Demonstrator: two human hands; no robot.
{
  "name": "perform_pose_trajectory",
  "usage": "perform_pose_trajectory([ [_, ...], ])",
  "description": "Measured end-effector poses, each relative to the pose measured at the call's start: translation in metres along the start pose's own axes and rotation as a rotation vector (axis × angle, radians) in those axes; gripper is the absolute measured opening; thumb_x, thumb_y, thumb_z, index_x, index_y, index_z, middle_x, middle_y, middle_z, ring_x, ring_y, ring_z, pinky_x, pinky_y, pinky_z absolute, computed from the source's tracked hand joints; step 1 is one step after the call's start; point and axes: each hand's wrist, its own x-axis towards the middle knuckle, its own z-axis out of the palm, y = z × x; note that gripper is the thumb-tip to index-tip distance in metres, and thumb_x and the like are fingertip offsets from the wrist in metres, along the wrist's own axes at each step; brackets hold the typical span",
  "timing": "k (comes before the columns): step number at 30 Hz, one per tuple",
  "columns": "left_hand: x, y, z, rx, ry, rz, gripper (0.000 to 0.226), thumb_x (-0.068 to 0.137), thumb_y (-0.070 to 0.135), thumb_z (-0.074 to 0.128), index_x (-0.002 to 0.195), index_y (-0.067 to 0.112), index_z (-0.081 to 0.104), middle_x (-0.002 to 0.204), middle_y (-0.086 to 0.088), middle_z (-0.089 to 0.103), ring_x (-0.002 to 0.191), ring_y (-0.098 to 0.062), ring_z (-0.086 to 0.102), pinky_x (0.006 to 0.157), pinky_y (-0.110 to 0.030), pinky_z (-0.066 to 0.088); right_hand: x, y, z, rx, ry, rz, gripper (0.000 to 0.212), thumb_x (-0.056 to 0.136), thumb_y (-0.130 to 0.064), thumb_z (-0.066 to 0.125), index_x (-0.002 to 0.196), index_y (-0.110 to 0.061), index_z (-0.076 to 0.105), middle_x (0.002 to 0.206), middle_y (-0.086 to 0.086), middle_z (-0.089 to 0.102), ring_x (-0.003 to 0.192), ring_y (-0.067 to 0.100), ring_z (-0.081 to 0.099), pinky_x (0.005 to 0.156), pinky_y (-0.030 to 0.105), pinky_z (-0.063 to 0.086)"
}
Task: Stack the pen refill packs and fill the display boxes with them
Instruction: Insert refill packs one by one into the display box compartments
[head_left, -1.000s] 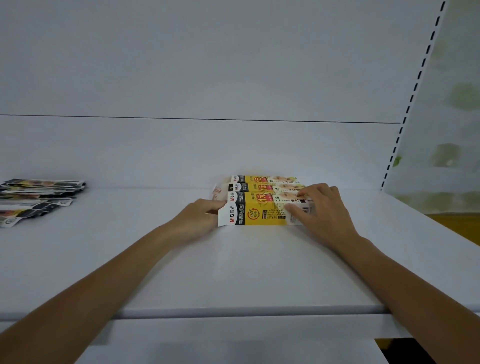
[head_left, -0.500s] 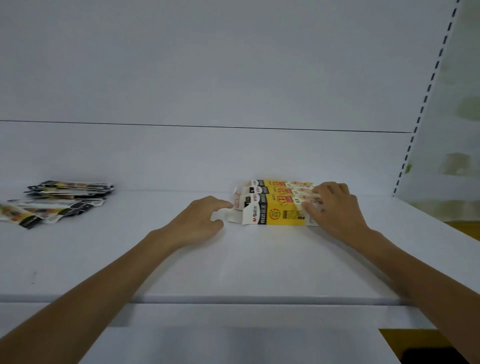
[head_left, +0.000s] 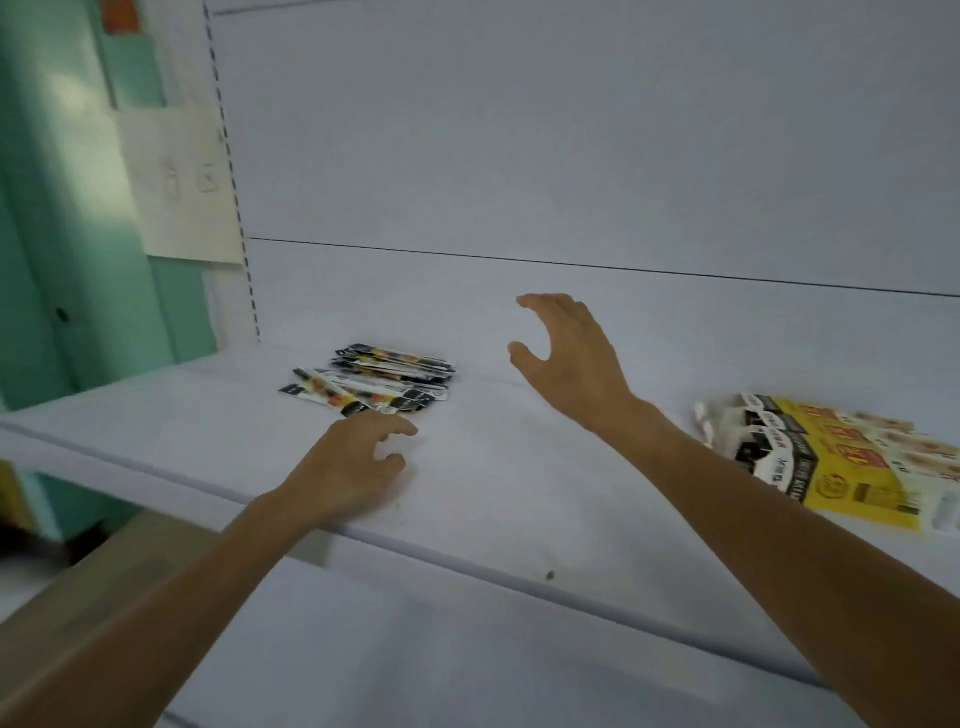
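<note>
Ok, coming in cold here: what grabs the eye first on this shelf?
Two bare hands over the white shelf: the left hand low near a loose pile of refill packs, the right hand raised with fingers spread, both empty. Yellow display boxes lie flat at the right.

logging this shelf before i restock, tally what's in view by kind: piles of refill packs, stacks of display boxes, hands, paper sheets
piles of refill packs: 1 (single packs too blurred to count)
stacks of display boxes: 1
hands: 2, left hand and right hand, both holding nothing
paper sheets: 1, up at the left
total: 5
</note>
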Motion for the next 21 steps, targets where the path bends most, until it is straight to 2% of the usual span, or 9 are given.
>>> perform_pose_trajectory([
  [3,0.000,-0.051,-0.026,0.016,0.011,-0.072,0.031,0.088,0.012,0.053,0.117,0.023,0.059,0.128,0.003,0.054,0.105,-0.010,0.049,0.089,-0.018,0.033,0.015,-0.034,0.045,0.058,-0.071,-0.011,0.048,0.090,-0.024,0.054,0.136,-0.017,0.042,0.137,0.000,0.044,0.123,0.017,0.042,0.096,0.030,0.036],
  [6,0.009,-0.099,-0.050,0.054,-0.011,-0.076,0.031,0.088,0.010,0.053,0.117,0.021,0.059,0.124,0.000,0.056,0.109,-0.013,0.051,0.086,-0.016,0.031,0.028,-0.058,0.087,0.089,-0.185,0.075,0.048,0.089,-0.024,0.055,0.135,-0.018,0.042,0.132,0.001,0.048,0.119,0.018,0.046,0.095,0.033,0.040],
  [10,0.036,-0.150,-0.076,0.042,-0.005,-0.015,0.031,0.088,0.009,0.055,0.117,0.019,0.060,0.121,-0.002,0.058,0.107,-0.014,0.051,0.083,-0.018,0.031,0.040,-0.071,0.136,0.004,-0.381,0.190,0.030,0.086,-0.032,0.058,0.112,-0.018,0.054,0.104,-0.003,0.057,0.098,0.018,0.053,0.074,0.029,0.040],
  [12,0.050,-0.166,-0.080,0.045,-0.014,0.029,0.032,0.088,0.010,0.055,0.118,0.018,0.059,0.121,-0.003,0.058,0.109,-0.015,0.051,0.083,-0.019,0.032,0.044,-0.073,0.152,-0.029,-0.409,0.226,0.027,0.085,-0.035,0.060,0.105,-0.017,0.056,0.097,-0.005,0.054,0.091,0.016,0.052,0.071,0.028,0.039],
  [15,0.068,-0.176,-0.079,0.049,-0.042,0.114,0.032,0.088,0.013,0.056,0.119,0.020,0.059,0.121,0.000,0.056,0.113,-0.014,0.049,0.087,-0.018,0.032,0.046,-0.065,0.161,-0.040,-0.469,0.291,0.025,0.083,-0.031,0.061,0.105,-0.019,0.059,0.100,-0.007,0.056,0.092,0.015,0.054,0.078,0.029,0.044],
  [17,0.077,-0.176,-0.075,0.048,-0.079,0.162,0.032,0.087,0.016,0.057,0.119,0.023,0.059,0.119,0.004,0.055,0.112,-0.012,0.048,0.090,-0.019,0.033,0.046,-0.059,0.160,-0.023,-0.498,0.342,0.017,0.080,-0.028,0.064,0.095,-0.021,0.063,0.098,-0.004,0.061,0.092,0.016,0.058,0.081,0.032,0.048],
  [19,0.088,-0.177,-0.072,0.066,-0.100,0.195,0.032,0.087,0.018,0.056,0.119,0.025,0.059,0.115,0.008,0.054,0.110,-0.011,0.048,0.093,-0.024,0.036,0.046,-0.056,0.156,-0.054,-0.496,0.387,0.014,0.079,-0.026,0.066,0.091,-0.020,0.064,0.097,-0.002,0.062,0.090,0.016,0.058,0.077,0.030,0.047],
  [21,0.100,-0.178,-0.069,0.129,-0.092,0.214,0.035,0.088,0.022,0.055,0.123,0.023,0.055,0.124,0.004,0.053,0.114,-0.017,0.046,0.097,-0.032,0.038,0.047,-0.057,0.156,-0.131,-0.485,0.381,0.017,0.080,-0.023,0.065,0.095,-0.018,0.064,0.101,-0.003,0.061,0.093,0.017,0.057,0.074,0.028,0.043],
])
